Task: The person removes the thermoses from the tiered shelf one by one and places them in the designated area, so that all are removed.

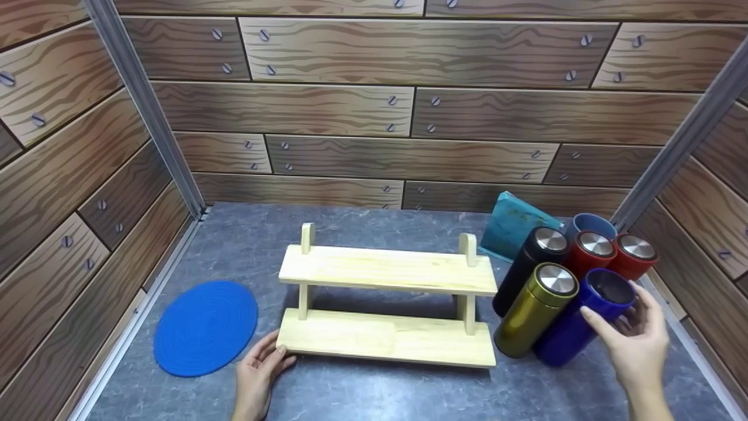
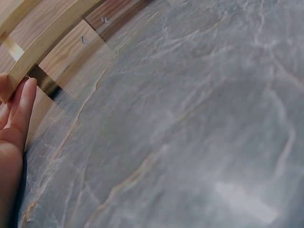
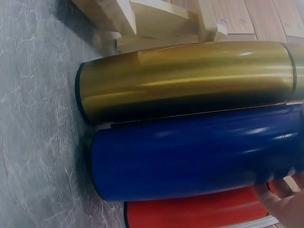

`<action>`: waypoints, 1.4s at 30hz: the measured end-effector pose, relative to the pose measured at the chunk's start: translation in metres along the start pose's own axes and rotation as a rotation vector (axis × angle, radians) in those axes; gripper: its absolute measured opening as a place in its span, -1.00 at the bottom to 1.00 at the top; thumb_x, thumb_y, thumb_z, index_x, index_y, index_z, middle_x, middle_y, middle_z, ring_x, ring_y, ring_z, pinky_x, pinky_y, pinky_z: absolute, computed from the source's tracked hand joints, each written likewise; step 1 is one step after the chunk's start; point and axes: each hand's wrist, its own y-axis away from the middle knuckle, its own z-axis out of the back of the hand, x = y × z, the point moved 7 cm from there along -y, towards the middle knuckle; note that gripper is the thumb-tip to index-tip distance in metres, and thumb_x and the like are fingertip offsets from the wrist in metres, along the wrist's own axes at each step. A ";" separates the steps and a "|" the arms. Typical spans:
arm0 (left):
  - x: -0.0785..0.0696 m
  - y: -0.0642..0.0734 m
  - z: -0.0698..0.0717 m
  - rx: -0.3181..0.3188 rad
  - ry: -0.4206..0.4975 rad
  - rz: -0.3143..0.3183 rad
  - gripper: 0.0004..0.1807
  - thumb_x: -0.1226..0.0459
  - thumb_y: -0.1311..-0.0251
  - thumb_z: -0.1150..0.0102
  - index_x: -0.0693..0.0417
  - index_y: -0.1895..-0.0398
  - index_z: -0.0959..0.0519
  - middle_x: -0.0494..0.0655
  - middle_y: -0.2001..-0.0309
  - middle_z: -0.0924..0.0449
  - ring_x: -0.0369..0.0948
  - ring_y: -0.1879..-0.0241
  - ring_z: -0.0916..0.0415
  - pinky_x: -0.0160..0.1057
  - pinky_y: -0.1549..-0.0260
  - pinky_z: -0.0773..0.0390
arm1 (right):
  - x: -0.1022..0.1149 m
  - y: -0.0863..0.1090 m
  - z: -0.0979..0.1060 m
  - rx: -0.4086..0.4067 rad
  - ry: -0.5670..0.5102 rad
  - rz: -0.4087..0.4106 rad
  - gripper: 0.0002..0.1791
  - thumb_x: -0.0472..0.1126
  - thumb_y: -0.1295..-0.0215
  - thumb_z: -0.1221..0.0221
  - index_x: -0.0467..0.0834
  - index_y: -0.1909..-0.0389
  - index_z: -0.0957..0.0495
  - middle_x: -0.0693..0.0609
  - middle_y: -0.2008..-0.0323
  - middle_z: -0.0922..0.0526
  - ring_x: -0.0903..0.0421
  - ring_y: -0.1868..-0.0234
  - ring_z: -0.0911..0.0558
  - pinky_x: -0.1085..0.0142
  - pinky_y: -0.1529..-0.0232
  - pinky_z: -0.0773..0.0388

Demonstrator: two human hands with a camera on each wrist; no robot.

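Note:
A two-tier wooden shelf rack [image 1: 385,333] stands on the grey marbled table. My left hand [image 1: 257,368] pinches the left front corner of its lower board, thumb on top. The left wrist view shows the fingers [image 2: 21,109] at the underside of that board [image 2: 33,52]. At the right, my right hand [image 1: 637,339] holds a blue thermos bottle [image 1: 570,333] near its top, thumb in front and fingers around the far side. The blue bottle [image 3: 190,152] stands upright beside a gold thermos bottle [image 3: 185,78]; the right fingertips show only partly in the right wrist view.
Behind the gold bottle stands a black thermos bottle [image 1: 520,280]. Two red thermos bottles [image 1: 590,251], a grey-blue cup [image 1: 593,222] and a teal packet [image 1: 514,225] are at the back right. A round blue mat [image 1: 204,327] lies left. Wood-patterned walls [image 1: 339,111] enclose the table.

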 end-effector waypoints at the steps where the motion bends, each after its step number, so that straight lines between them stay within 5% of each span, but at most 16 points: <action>1: 0.000 0.000 0.000 0.001 0.002 -0.001 -0.44 0.44 -0.08 -0.25 0.41 -0.18 -0.34 0.19 0.10 -0.54 -0.06 0.19 -0.57 -0.02 0.18 -0.63 | 0.000 -0.001 0.001 -0.006 -0.005 -0.007 -0.12 -0.75 0.31 -0.29 -0.24 -0.19 -0.38 -0.10 -0.04 -0.51 0.09 0.08 -0.52 0.58 0.17 -0.54; 23: -0.001 -0.001 -0.006 0.021 0.013 -0.012 -0.42 0.42 -0.08 -0.26 0.43 -0.19 -0.33 0.18 0.08 -0.54 -0.06 0.18 -0.57 -0.02 0.18 -0.63 | -0.008 -0.009 0.012 -0.031 -0.006 0.046 -0.17 -0.73 0.25 -0.27 -0.23 -0.17 -0.37 -0.11 -0.01 -0.50 0.11 0.11 -0.51 0.55 0.18 -0.52; 33: -0.001 -0.002 -0.006 0.026 0.006 -0.027 -0.44 0.43 -0.10 -0.24 0.42 -0.19 -0.33 0.19 0.08 -0.53 -0.06 0.16 -0.57 -0.03 0.18 -0.63 | -0.017 -0.004 0.014 -0.011 0.047 -0.001 -0.13 -0.70 0.19 -0.28 -0.16 -0.23 -0.29 -0.15 0.00 -0.42 0.14 0.07 -0.48 0.56 0.12 -0.48; 42: -0.002 -0.001 0.000 0.003 0.029 0.123 -0.33 0.43 -0.08 -0.26 0.32 -0.27 -0.25 0.12 0.08 -0.54 -0.07 0.14 -0.57 -0.02 0.11 -0.60 | -0.040 0.017 0.023 0.018 0.182 -0.038 -0.11 -0.66 0.15 -0.29 -0.17 -0.28 -0.25 0.03 0.03 -0.46 0.18 0.05 -0.48 0.60 0.06 -0.48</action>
